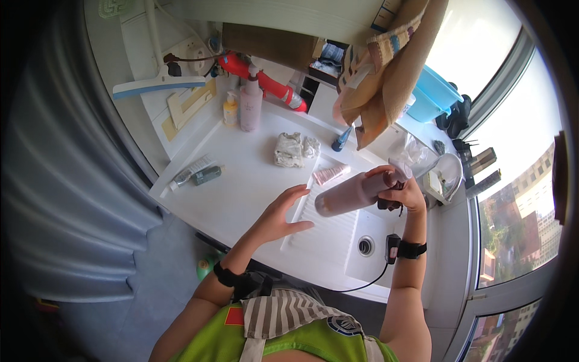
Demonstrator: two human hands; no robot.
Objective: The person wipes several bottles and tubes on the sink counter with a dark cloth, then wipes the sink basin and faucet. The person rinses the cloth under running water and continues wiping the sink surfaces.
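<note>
My right hand (410, 194) is closed around the neck end of a mauve pump bottle (348, 194). The bottle is tilted almost onto its side, its base toward the left, above the ribbed washboard (322, 226) of the white sink. My left hand (278, 216) hovers left of the base, fingers apart, holding nothing. A pink tube (330, 174) lies just beyond the bottle. Farther back on the counter are a folded white cloth (289, 151) and a smaller white bundle (311, 147). The drain (366, 245) shows below the bottle, nearer me.
A second pink pump bottle (251, 108) and a yellow bottle (230, 110) stand at the back left. A dark green block (207, 175) lies on the left counter. Towels (380, 72) hang low overhead, near a blue basin (431, 93). A curtain (66, 163) borders the left.
</note>
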